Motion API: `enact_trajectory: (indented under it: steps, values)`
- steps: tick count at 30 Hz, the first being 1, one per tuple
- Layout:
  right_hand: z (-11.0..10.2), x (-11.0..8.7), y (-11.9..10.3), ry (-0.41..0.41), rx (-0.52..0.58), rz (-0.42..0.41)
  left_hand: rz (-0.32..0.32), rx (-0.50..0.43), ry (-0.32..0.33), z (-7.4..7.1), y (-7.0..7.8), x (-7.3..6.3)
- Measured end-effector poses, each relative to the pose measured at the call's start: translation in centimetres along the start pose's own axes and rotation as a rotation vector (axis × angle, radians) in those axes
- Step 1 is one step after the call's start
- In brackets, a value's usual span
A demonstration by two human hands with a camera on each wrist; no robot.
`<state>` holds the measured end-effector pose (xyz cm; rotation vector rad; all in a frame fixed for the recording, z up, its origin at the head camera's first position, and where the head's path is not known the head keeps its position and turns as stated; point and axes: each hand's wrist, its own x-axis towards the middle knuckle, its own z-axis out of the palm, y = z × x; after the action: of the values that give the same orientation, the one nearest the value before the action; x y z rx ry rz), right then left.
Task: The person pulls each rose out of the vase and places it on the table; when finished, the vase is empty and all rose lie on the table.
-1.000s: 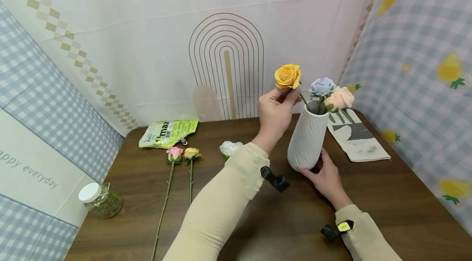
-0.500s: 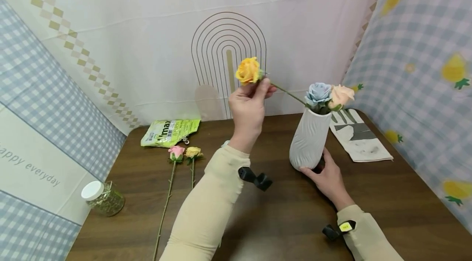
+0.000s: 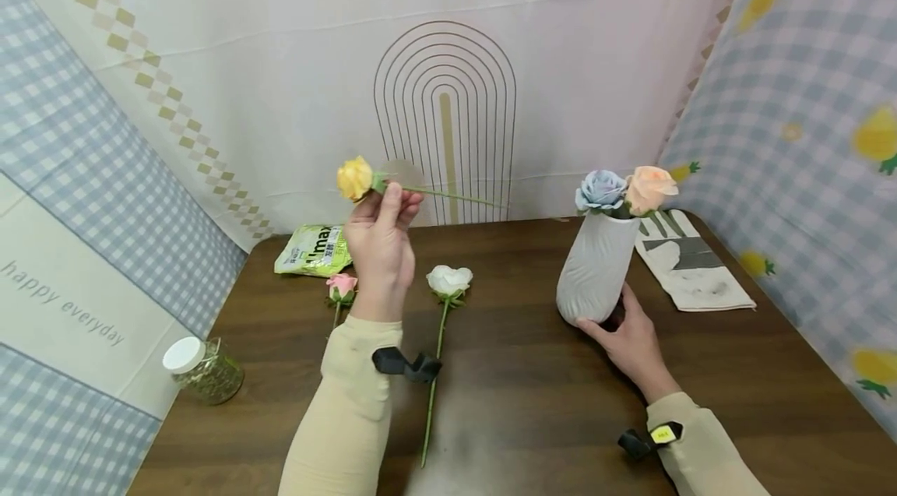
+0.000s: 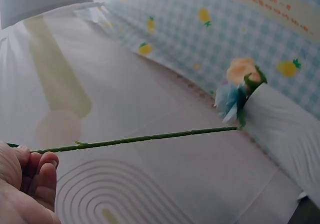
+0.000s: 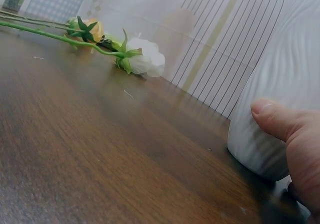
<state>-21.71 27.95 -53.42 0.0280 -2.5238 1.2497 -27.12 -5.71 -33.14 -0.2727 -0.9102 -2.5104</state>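
My left hand [image 3: 381, 247] pinches a yellow rose [image 3: 355, 178] by its green stem, just below the bloom. The stem [image 4: 150, 137] points right, its free end outside the vase. At the right, my right hand [image 3: 631, 340] grips the base of a white ribbed vase [image 3: 596, 270], thumb [image 5: 272, 116] against its side. The vase holds a light blue rose [image 3: 600, 191] and a peach rose [image 3: 652, 190]. A white rose [image 3: 449, 282] lies on the table between the hands. Behind the left forearm, a pink rose [image 3: 342, 287] is partly covered.
On the wooden table [image 3: 518, 379] stand a white-lidded jar [image 3: 210, 373] at the left and a green-white pouch [image 3: 311, 251] at the back. A cream-and-grey work glove [image 3: 694, 266] lies right of the vase. A smaller yellow rose [image 5: 94, 31] lies near the white one.
My left hand has drawn the yellow rose away from the vase, far to the left, and its stem has left the mouth. My right hand keeps its grip on the vase.
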Motion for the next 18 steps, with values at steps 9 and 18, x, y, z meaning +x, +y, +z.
enact_trajectory:
  steps: [9,18]
  values:
    - [-0.1,0.0,0.1,0.003,-0.009,-0.004,-0.105,0.12,0.011,-5.6,1.4,-1.4]
    - [0.1,0.0,0.2,0.009,-0.032,-0.007,-0.203,0.33,-0.091,-6.8,-0.2,-2.6]
